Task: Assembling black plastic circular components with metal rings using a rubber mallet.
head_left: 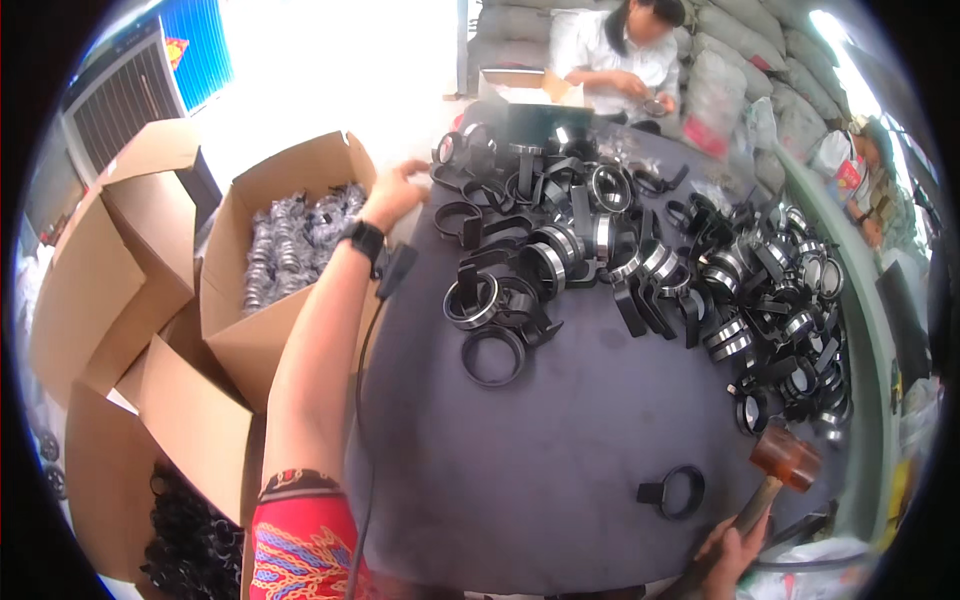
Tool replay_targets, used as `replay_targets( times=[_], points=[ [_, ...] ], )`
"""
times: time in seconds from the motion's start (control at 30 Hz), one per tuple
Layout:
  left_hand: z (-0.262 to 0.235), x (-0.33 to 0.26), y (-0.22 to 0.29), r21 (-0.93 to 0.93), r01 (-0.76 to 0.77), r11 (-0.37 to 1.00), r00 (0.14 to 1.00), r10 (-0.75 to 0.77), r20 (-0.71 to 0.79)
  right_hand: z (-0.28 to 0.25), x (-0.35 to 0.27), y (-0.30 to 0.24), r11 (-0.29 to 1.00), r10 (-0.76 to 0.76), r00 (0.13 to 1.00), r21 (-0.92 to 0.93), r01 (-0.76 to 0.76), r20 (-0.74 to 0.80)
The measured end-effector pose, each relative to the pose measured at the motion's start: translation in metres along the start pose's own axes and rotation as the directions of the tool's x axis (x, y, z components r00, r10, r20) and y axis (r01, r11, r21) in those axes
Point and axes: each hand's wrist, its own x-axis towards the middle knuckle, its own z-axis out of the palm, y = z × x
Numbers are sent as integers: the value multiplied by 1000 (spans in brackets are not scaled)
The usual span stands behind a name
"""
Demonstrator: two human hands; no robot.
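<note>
My left hand (396, 192) is stretched out over the far left edge of the table, fingers apart and pointing at the heap of black rings. Nothing shows in it, and a silver-and-black ring (447, 150) lies just past its fingertips. At the lower right, my right hand (732, 560) is wrapped round the wooden handle of a mallet with an amber-brown head (786, 457). Left of the mallet, a single black ring with a side tab (683, 492) lies flat on the dark table. Another black ring (492, 356) lies at the near edge of the heap.
Black rings with silver bands (655, 262) cover the table's far and right parts. At left stand a carton of wrapped metal parts (225, 200) and a carton of black parts (100, 480). A cable (362, 430) runs along the table's left edge. A co-worker (620, 60) sits opposite.
</note>
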Motion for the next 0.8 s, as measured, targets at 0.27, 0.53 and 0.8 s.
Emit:
replay_targets(
  times=[0.27, 0.53, 0.8],
  points=[
    [35, 79, -43, -187, 69, 980, 995, -80, -53, -13, 1, 25, 996, 39, 999, -77, -40, -12],
    [56, 123, -36, -298, -11, 954, 995, 41, 94, -24, 4, 36, 994, 39, 997, -100, -46, -68],
    [89, 124, -23, -136, -181, 974, 956, 206, 210, -9, 5, 18, 996, 90, 995, 0, -90, 49]
  ],
)
